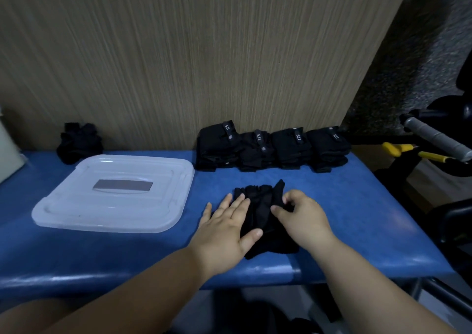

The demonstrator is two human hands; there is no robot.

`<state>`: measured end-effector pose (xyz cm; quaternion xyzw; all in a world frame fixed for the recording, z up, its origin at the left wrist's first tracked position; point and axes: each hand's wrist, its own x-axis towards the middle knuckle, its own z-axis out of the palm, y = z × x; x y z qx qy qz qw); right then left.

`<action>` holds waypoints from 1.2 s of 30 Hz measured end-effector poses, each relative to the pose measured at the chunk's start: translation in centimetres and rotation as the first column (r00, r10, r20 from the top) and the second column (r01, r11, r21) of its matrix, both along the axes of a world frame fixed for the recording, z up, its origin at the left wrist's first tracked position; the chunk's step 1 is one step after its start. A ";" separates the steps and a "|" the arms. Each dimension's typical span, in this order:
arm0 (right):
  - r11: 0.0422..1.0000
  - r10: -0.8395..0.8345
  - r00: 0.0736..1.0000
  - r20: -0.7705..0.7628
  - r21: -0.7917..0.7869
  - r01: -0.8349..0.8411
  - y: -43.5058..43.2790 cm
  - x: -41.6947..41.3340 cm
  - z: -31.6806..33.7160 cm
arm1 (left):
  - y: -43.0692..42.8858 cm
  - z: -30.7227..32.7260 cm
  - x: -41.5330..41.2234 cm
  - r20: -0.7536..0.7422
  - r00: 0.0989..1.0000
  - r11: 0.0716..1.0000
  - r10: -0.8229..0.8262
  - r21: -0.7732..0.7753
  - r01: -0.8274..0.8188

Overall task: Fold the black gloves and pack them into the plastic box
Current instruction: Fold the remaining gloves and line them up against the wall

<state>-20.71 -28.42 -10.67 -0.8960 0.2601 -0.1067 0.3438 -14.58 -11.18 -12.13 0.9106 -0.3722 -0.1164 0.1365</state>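
A black glove (260,213) lies flat on the blue padded bench (357,206), between my two hands. My left hand (224,226) rests on the glove's left side with straight fingers and the thumb pressing on the fabric. My right hand (301,216) pinches the glove's right edge near the finger end between thumb and curled fingers. The translucent plastic box (115,193) sits to the left with its lid on, a grey label in the lid's middle. Several stacks of folded black gloves (270,147) line the wall behind.
A loose heap of black gloves (79,141) lies at the back left by the wooden wall. Off the bench's right end are a grey handlebar grip (431,135) and yellow-handled tools (398,148). The bench's front edge runs just below my wrists.
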 end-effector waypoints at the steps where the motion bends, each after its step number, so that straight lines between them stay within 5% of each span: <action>1: 0.997 -0.042 0.999 0.034 0.070 0.039 -0.6 -0.1 0.3 | -0.7 0.2 -0.1 -0.020 1.000 1.000 -0.004 -0.014 0.003; 8: 0.971 -0.237 0.971 0.018 0.031 0.236 -6.1 -2.4 0.8 | -8.0 0.7 -1.3 -0.044 0.992 0.993 -0.116 -0.006 0.116; 11: 0.957 -0.250 0.967 0.054 -0.135 0.255 -7.9 -3.5 0.1 | -10.5 0.7 -1.6 -0.017 0.988 0.986 -0.154 0.054 0.155; 14: 0.938 -0.164 0.986 0.032 -0.303 0.166 -8.5 -3.8 -0.1 | -11.7 0.7 -1.8 -0.022 0.992 0.989 -0.125 0.073 0.127; 20: 0.941 -0.079 0.955 -0.286 -0.337 -0.023 -8.3 -3.0 -0.4 | -10.9 0.7 -1.6 -0.026 0.993 0.990 -0.116 0.084 0.117; 28: 0.903 -0.090 0.995 -0.039 -0.424 0.065 -6.2 -2.6 0.7 | -5.3 1.5 0.3 -0.054 0.997 0.998 -0.059 0.026 0.061; 36: 0.895 0.213 0.970 0.117 -0.422 -0.146 2.0 1.0 0.3 | 2.3 3.4 2.7 0.078 0.993 0.995 0.092 -0.056 -0.088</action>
